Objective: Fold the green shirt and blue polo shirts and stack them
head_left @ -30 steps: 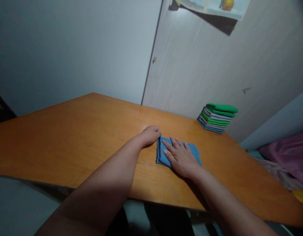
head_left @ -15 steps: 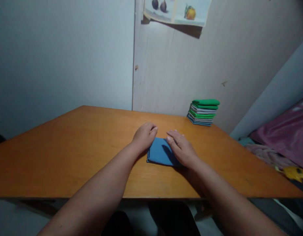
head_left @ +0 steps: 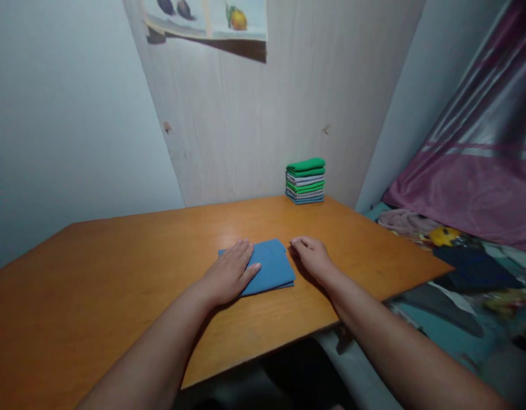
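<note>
A folded blue cloth lies flat near the front of the wooden table, its layers showing along the right and front edges. My left hand rests palm down over the cloth's left part, fingers stretched out and thumb spread. Just off the right edge of the cloth is my right hand, its side on the table and its fingers curled in. I see nothing between those fingers, and a narrow gap separates them from the cloth. My left hand hides the cloth's left front corner.
At the table's back right corner stands a neat stack of folded cloths, green, grey, checked and blue. A wall with a fruit picture rises behind. Right of the table are a purple curtain and piled fabrics.
My view has turned to the right. My left hand has gone from the cloth's left edge to lying flat on it. The right hand has left the cloth's top and curled beside its right edge.
</note>
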